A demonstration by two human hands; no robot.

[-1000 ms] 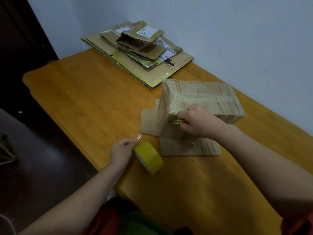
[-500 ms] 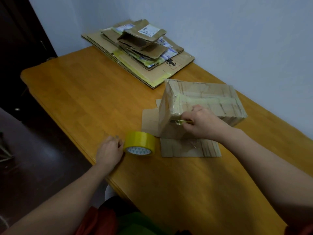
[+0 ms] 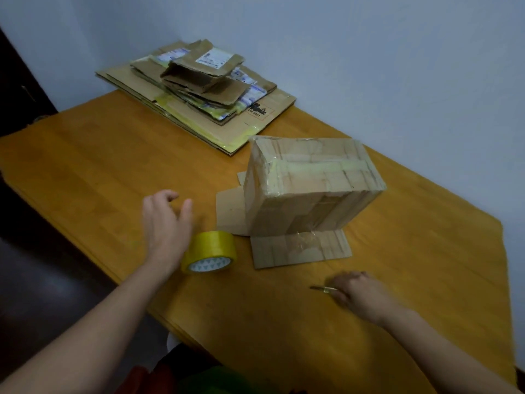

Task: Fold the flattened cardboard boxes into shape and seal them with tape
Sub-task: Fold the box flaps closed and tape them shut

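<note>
A folded cardboard box [image 3: 309, 186] stands on the wooden table [image 3: 113, 166], its top seam taped, its lower flaps spread flat on the wood. A yellow tape roll [image 3: 210, 251] lies just left of those flaps. My left hand [image 3: 167, 223] hovers above and left of the roll with relaxed fingers, holding nothing. My right hand [image 3: 360, 291] rests on the table in front of the box and grips a small thin metal tool [image 3: 322, 288] whose tip points left.
A pile of flattened cardboard boxes [image 3: 199, 89] lies at the table's far end against the pale wall. The table's left edge drops to a dark floor [image 3: 42, 280].
My right hand left the box's front face and came down to the table with the tool. My left hand let go of the tape roll and rose above it.
</note>
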